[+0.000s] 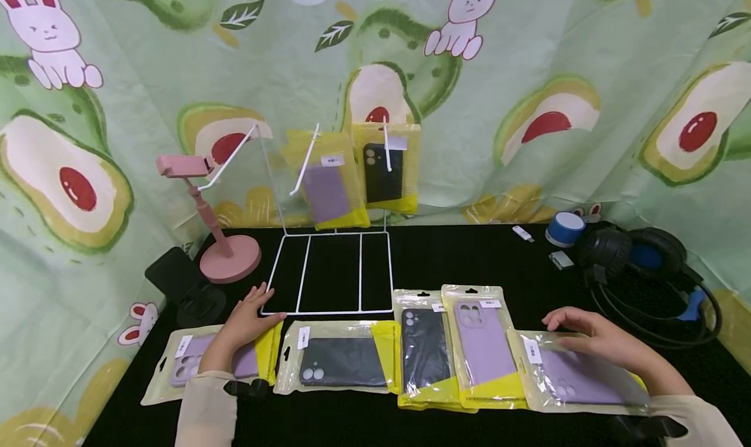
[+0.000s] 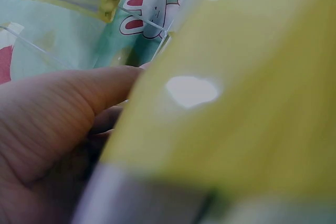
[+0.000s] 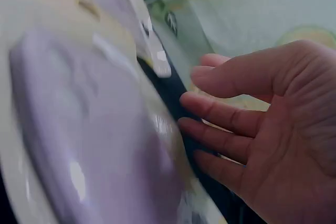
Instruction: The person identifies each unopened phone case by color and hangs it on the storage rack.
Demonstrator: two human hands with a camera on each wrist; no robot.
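Several bagged phone cases lie in a row along the front of the black table (image 1: 469, 258). My left hand (image 1: 251, 318) rests flat on the yellow end of the leftmost packet, a purple case (image 1: 189, 363). In the left wrist view that yellow bag edge (image 2: 236, 103) fills the frame beside my palm (image 2: 52, 124). My right hand (image 1: 592, 336) lies with loose, straight fingers on the rightmost purple case packet (image 1: 577, 380). The right wrist view shows those fingers (image 3: 231, 119) spread beside the purple case (image 3: 94, 140). Between them lie a black case (image 1: 340, 362), another black case (image 1: 424, 349) and a purple case (image 1: 484, 343).
A white wire rack (image 1: 328, 274) stands mid-table; its hooks carry a purple case packet (image 1: 328, 189) and a black one (image 1: 382, 171). A pink phone stand (image 1: 225, 255) and a black object (image 1: 182, 284) sit left. A blue speaker (image 1: 565, 229) and headphones (image 1: 639, 255) sit right.
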